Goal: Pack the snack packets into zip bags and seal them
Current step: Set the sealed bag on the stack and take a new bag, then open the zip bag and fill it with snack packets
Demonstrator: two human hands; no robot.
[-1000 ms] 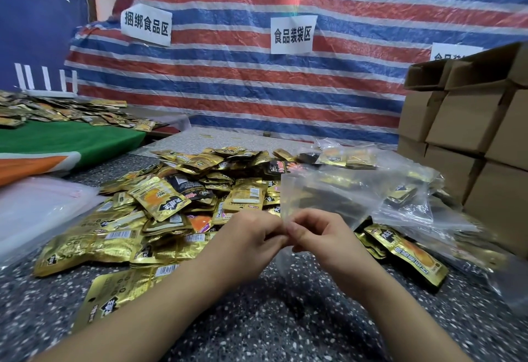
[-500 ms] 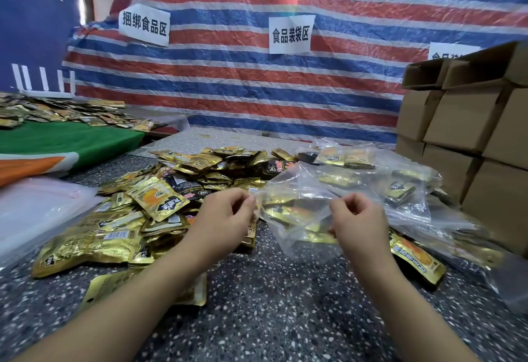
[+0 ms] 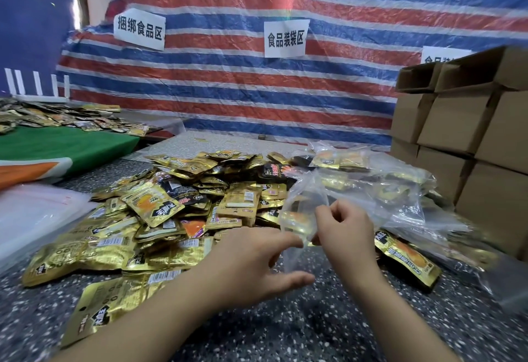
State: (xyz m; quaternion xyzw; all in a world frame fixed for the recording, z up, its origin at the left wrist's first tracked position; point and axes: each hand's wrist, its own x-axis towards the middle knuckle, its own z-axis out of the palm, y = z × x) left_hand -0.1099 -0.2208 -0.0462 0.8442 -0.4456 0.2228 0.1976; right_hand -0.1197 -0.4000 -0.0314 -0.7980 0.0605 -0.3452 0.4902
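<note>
A clear zip bag [image 3: 304, 204] hangs upright over the speckled table [image 3: 314, 333], just right of centre. My right hand [image 3: 344, 229] pinches its right edge with curled fingers. My left hand [image 3: 254, 264] is spread just left of the bag, its fingers straight, and the index fingertip reaches the bag's lower edge. Gold shows through the bag; I cannot tell whether it lies inside or behind. A big heap of gold snack packets [image 3: 185, 207] covers the table to the left and behind. One gold packet [image 3: 408, 259] lies to the right of my right wrist.
Filled clear bags [image 3: 377, 187] are piled behind and to the right of my right hand. Stacked cardboard boxes [image 3: 463, 124] stand along the right side. A stack of empty clear bags [image 3: 34, 216] lies at the far left, beside a green-covered table [image 3: 63, 147] with more packets.
My left hand has let go of the bag's edge, opened and dropped lower toward me. My right hand has kept its pinch on the bag, which now hangs narrower and more upright.
</note>
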